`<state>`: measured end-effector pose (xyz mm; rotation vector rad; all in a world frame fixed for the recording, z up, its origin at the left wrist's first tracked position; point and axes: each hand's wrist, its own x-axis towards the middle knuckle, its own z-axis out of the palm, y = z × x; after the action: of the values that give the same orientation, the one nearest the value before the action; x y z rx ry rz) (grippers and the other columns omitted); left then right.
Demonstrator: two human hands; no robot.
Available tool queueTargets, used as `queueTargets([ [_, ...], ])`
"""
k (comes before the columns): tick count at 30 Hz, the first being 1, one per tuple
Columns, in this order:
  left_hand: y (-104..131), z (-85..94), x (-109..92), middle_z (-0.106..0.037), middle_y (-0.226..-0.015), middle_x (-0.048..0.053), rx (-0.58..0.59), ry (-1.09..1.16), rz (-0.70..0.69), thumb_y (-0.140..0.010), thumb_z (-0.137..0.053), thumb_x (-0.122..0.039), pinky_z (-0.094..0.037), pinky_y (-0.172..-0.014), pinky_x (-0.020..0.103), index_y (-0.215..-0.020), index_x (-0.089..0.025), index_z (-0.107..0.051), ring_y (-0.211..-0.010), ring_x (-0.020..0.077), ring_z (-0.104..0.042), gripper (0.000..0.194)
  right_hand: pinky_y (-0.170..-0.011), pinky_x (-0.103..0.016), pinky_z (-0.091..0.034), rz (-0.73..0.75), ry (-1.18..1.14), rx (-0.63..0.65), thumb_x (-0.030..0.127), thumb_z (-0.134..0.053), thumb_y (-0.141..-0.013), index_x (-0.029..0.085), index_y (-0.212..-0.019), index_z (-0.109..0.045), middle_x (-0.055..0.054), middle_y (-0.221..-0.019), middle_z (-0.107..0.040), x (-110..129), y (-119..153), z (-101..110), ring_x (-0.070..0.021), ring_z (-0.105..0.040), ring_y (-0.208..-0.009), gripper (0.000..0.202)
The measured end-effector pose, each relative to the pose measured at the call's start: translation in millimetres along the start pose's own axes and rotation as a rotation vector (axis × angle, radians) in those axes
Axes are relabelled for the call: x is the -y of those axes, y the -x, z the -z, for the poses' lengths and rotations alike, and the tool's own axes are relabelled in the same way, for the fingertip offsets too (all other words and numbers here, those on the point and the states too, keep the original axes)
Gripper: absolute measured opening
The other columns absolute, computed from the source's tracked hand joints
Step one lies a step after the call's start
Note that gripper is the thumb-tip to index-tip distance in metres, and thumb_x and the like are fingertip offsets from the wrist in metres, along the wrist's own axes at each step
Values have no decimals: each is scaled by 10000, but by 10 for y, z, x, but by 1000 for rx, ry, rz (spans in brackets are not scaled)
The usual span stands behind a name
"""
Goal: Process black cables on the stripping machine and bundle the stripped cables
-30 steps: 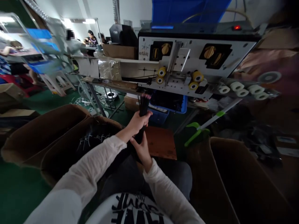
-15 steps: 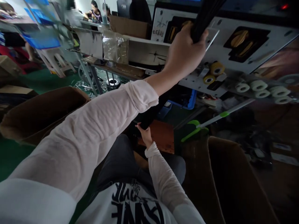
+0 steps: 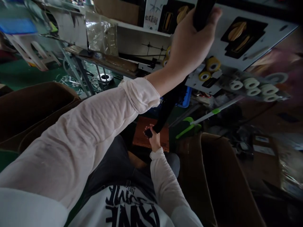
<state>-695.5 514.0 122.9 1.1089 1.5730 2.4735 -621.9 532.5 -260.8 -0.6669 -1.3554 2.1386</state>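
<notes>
My left hand (image 3: 194, 47) reaches up across the front of a white machine panel (image 3: 151, 22), its fingers wrapped round a long black bundle (image 3: 202, 15). The bundle looks like many thin strands gathered together; I cannot tell their exact kind. It runs down behind my left wrist toward my lap. There my right hand (image 3: 155, 138) is closed round its lower end, in front of a reddish-brown board or box (image 3: 139, 132). Beside my left hand, the panel carries yellow knobs (image 3: 236, 31) in black recesses and yellow rollers (image 3: 213, 64).
Open brown cardboard boxes stand at my left (image 3: 35, 107) and right (image 3: 227, 183). White rolls (image 3: 251, 83) stick out below the panel. A pole with a green end (image 3: 189, 126) leans at the right. A white stool (image 3: 35, 50) stands far left, near scattered strips (image 3: 71, 78).
The camera view has shifted, so the surroundings sit further left and higher. More of the black bundle shows near my right hand, which grips its lower end. My left hand keeps its hold.
</notes>
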Motion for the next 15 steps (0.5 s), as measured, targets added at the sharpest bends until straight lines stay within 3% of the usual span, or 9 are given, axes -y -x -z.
queueTargets([
  [3,28,-10,9,-289,-489,-92,25,95,-4,-880,-442,-101,-331,-479,167,-769,-171,-489,-410,36,-370,139,-676,-307,-520,50,225,47,468,-699,-675,146,-884,-616,-93,-851,-696,19,-16,111,-212,-659,-848,393],
  [5,55,-3,24,-275,-488,-92,37,117,9,-880,-440,-94,-326,-486,175,-778,-164,-494,-407,37,-357,135,-680,-298,-508,93,336,4,463,-716,-645,130,-831,-623,-120,-853,-704,45,-48,193,-217,-654,-836,392],
  [8,87,36,100,-294,-504,-85,38,129,-4,-894,-438,-85,-326,-491,188,-783,-163,-487,-409,39,-340,145,-614,-279,-496,72,257,-111,479,-683,-670,137,-907,-592,-111,-875,-698,110,-123,304,-198,-651,-784,426],
  [12,101,139,277,-342,-546,-68,64,142,-39,-904,-435,-86,-336,-484,198,-795,-173,-472,-432,47,-349,145,-541,-252,-476,-2,30,-116,470,-679,-684,170,-966,-547,-32,-782,-655,213,-191,417,-157,-632,-690,433],
  [15,127,255,371,-357,-579,-50,158,170,-129,-907,-442,-120,-381,-545,209,-847,-162,-513,-508,69,-425,102,-478,-214,-422,65,137,-150,496,-665,-703,160,-899,-551,5,-676,-598,260,-209,514,-118,-576,-573,406],
])
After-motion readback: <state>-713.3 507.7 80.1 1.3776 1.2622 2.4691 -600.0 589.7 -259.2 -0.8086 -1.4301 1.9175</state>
